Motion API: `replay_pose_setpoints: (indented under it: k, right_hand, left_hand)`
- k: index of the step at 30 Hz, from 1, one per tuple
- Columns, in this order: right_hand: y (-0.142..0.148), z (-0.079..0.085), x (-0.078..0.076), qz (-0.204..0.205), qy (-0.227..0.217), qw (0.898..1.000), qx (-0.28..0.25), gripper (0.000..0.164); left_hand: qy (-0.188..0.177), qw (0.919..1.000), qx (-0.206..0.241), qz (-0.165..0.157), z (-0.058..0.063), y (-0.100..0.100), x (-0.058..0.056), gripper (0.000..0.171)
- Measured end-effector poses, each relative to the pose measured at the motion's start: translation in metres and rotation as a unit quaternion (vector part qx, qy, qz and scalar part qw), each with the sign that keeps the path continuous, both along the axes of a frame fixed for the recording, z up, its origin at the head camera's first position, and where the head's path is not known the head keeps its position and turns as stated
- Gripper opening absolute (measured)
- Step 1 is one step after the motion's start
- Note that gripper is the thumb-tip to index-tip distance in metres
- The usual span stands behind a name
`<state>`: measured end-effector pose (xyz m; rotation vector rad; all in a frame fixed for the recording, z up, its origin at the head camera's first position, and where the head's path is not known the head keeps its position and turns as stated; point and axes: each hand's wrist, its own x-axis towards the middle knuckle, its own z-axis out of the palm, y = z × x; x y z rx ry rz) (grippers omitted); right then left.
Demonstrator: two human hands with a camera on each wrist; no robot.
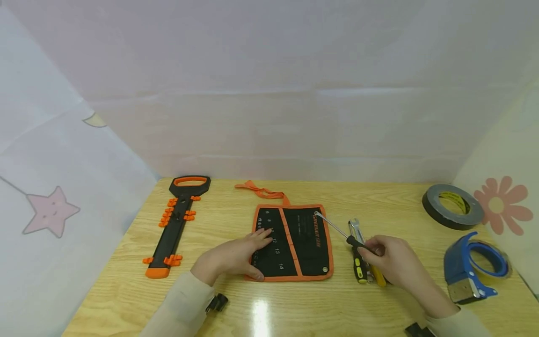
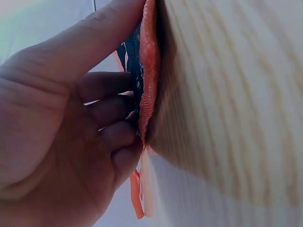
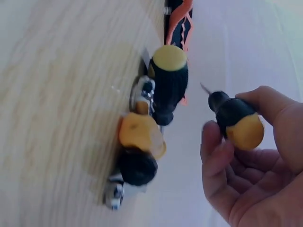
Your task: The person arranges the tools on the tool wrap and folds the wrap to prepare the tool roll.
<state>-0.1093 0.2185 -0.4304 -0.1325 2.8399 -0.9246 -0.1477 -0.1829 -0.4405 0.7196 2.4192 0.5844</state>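
A black fabric tool pouch (image 1: 309,255) with orange trim and printed numbers lies flat on the table. My left hand (image 1: 236,255) rests on its left side, fingers extended over the fabric and thumb at the near edge; the left wrist view shows the orange edging (image 2: 149,71) beside the thumb. My right hand (image 1: 397,262) pinches a screwdriver (image 1: 353,241) by its dark, yellow-ended handle (image 3: 241,123). Its thin shaft points left, the tip overlapping the pouch's upper right. Below lie another screwdriver (image 1: 359,269), metal wrenches (image 1: 356,228) and a yellow-handled tool (image 1: 379,277), partly behind the hand.
A black bar with orange clips and a loop handle (image 1: 172,234) lies at left. An orange tie strap (image 1: 267,193) trails behind the pouch. To the right are a grey tape roll (image 1: 433,213) and a blue tape dispenser (image 1: 456,269). Pale cloth walls enclose the table.
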Motion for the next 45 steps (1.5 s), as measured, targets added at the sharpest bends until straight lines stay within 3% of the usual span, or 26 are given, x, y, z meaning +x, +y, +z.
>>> replay_pose_setpoints:
  k: [16, 27, 36, 45]
  right_hand:
    - [0.008, -0.005, 0.011, 0.089, 0.11, 0.989, 0.032, 0.019]
    - [0.001, -0.007, 0.01, 0.13, 0.112, 0.985, 0.012, 0.02]
    - [-0.008, -0.007, 0.012, 0.162, 0.107, 0.981, 0.008, 0.032]
    - [-0.021, -0.01, 0.01, 0.161, 0.131, 0.978, 0.01, 0.028]
  left_hand:
    - [-0.003, 0.9999, 0.013, -0.005, -0.004, -0.001, -0.006, 0.103]
    - [-0.003, 1.0, -0.002, -0.001, -0.003, 0.0, -0.006, 0.102]
    - [-0.006, 1.0, -0.002, 0.001, -0.003, 0.0, -0.006, 0.103]
    - [-0.004, 1.0, -0.002, 0.002, -0.003, 0.0, -0.006, 0.103]
